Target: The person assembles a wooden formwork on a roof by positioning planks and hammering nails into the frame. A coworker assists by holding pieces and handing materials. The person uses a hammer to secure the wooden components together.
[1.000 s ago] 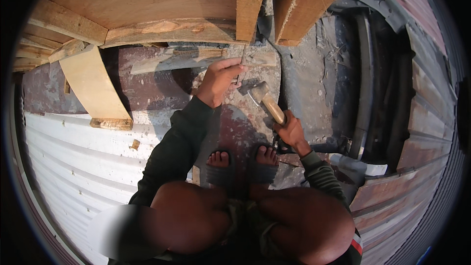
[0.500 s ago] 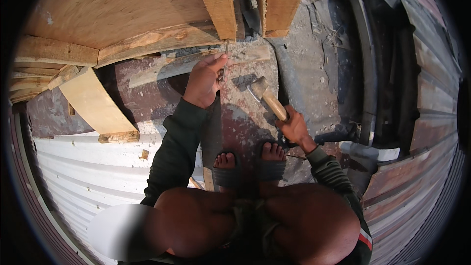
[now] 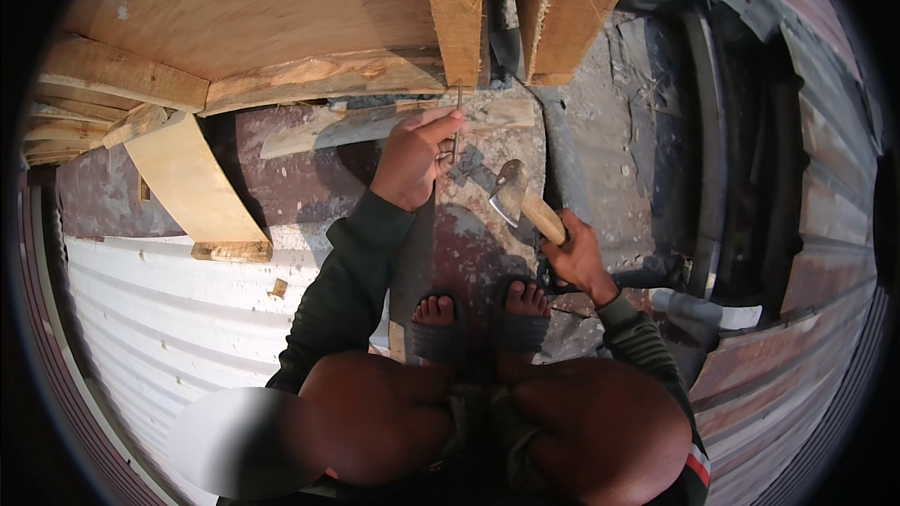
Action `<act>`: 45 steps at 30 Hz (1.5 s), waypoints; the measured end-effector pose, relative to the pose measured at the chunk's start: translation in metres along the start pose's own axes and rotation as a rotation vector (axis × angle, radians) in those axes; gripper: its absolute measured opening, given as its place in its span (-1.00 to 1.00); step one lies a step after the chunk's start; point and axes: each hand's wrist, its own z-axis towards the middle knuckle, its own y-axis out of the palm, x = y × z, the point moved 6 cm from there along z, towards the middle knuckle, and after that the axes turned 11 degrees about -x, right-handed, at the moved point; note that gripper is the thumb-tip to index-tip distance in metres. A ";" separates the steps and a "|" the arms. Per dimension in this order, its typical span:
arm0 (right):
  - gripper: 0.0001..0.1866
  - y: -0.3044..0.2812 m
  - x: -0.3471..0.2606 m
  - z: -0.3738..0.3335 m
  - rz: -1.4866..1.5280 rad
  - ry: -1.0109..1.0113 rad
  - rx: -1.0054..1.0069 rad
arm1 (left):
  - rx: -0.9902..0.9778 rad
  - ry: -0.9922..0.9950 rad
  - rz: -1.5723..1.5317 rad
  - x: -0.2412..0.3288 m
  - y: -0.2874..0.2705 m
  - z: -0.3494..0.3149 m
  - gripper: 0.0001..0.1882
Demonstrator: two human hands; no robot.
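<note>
My left hand [image 3: 411, 161] pinches a thin metal rod [image 3: 457, 139] between thumb and fingers. The rod's far tip reaches the lower end of a wooden post [image 3: 455, 28]; whether it touches the wood I cannot tell. In my right hand [image 3: 578, 255] is a hatchet, gripped by its short wooden handle [image 3: 544, 217]. The hatchet head [image 3: 510, 189] hangs to the right of the rod and nearer to me, apart from it, its bright cutting edge facing down and left.
A second wooden post [image 3: 586, 14] stands right of the first. Plywood panelling [image 3: 262, 9] rises at the far left, with a slanting board [image 3: 192, 183] below. White corrugated sheets [image 3: 178, 309] lie left, rusty ones [image 3: 769, 375] right. My sandalled feet [image 3: 436, 328] stand on a worn, speckled surface.
The view has shifted, so the posts and my hands appear farther right. The hatchet head has moved slightly toward me, and its blade shows more. My left hand keeps the rod at the post.
</note>
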 end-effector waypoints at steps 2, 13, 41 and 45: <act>-0.69 -0.006 -0.010 0.002 -0.059 -0.018 -0.005 | -0.013 0.035 -0.041 0.001 -0.002 0.001 -0.71; -0.72 -0.067 -0.105 0.014 -0.582 -0.367 0.006 | -0.064 0.006 -0.063 0.005 0.009 0.006 -0.80; -0.71 -0.065 -0.135 0.023 -0.854 -0.462 -0.048 | -0.076 0.176 0.198 0.019 0.006 -0.006 -0.75; -0.72 -0.065 -0.134 0.023 -0.832 -0.463 -0.038 | -0.123 0.111 0.012 0.003 -0.008 0.009 -0.73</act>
